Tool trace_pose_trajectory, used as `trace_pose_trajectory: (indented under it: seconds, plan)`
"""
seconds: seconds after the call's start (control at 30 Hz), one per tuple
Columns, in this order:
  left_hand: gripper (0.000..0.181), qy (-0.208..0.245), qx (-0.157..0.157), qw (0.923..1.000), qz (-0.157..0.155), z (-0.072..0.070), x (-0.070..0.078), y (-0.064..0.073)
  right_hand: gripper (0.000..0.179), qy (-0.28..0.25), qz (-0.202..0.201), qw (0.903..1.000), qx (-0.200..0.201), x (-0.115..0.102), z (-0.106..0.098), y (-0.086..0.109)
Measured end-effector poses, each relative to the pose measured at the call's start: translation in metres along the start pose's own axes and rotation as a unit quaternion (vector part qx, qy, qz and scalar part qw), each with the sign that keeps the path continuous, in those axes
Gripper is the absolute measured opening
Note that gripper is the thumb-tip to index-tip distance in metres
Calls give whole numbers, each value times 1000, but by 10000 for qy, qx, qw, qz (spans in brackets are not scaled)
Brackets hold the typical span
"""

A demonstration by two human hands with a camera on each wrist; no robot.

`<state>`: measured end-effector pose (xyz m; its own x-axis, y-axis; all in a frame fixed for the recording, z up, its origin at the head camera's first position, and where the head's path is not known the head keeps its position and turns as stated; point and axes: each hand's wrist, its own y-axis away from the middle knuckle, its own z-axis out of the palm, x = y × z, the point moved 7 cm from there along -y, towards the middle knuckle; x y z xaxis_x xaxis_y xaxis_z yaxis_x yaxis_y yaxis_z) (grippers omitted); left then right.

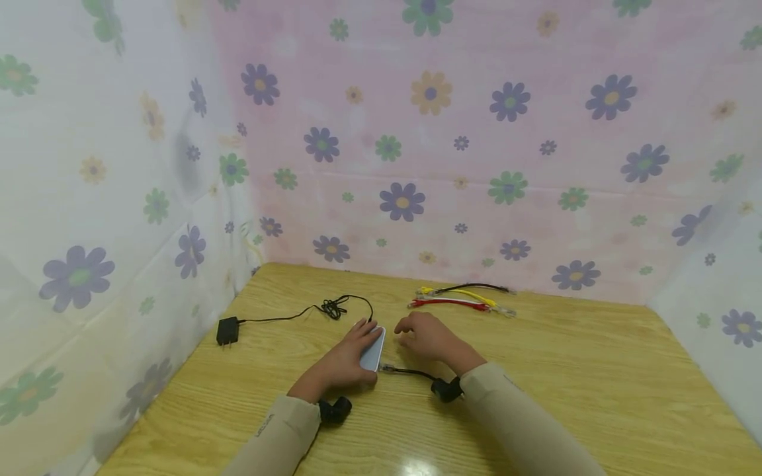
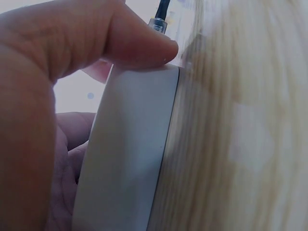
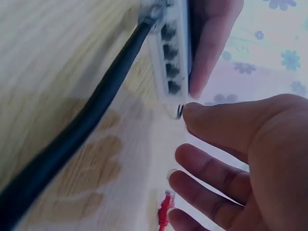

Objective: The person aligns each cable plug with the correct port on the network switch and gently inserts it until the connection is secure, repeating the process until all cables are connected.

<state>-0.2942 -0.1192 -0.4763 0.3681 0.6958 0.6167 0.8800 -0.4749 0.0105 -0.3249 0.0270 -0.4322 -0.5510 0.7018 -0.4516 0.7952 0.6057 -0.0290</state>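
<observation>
My left hand [image 1: 342, 363] holds a small white network switch [image 1: 372, 352] on the table, thumb against its near end and fingers over the far part. A row of ports [image 3: 171, 61] runs along the switch's right side, shown in the right wrist view. At the near end of that row sits the clear plug of a short black Ethernet cable [image 1: 412, 371], which trails right across the table. Just right of the switch hovers my right hand [image 1: 433, 338], its fingers loosely bent with nothing between them.
Farther back on the right lie red [image 1: 449, 302], yellow [image 1: 473, 294] and black [image 1: 485, 286] Ethernet cables. A black power adapter [image 1: 227, 330] rests at the left; its thin cord [image 1: 333, 309] runs to the switch's far end. Flowered cloth [image 1: 428, 165] hangs behind the wooden table.
</observation>
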Motion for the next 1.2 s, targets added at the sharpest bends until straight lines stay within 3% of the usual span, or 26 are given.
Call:
trace_pose_trajectory:
  seconds: [0.23,0.53,0.87,1.2]
  plan:
    - [93,21,6,10000,50,-2,0,0,26,276,306,9986,338,18,-1,-11]
    - [93,-95,24,9999,73,-1,-2,1,33,1275,392,9874,849,28,-9,-22]
    - [94,42,22,10000,-13,2,-4,2,41,1379,853,9842,706,49,-7,-30]
    - [94,-68,73,9999,136,0,-1,1,48,1331,1091,9830,639,59,-9,-29]
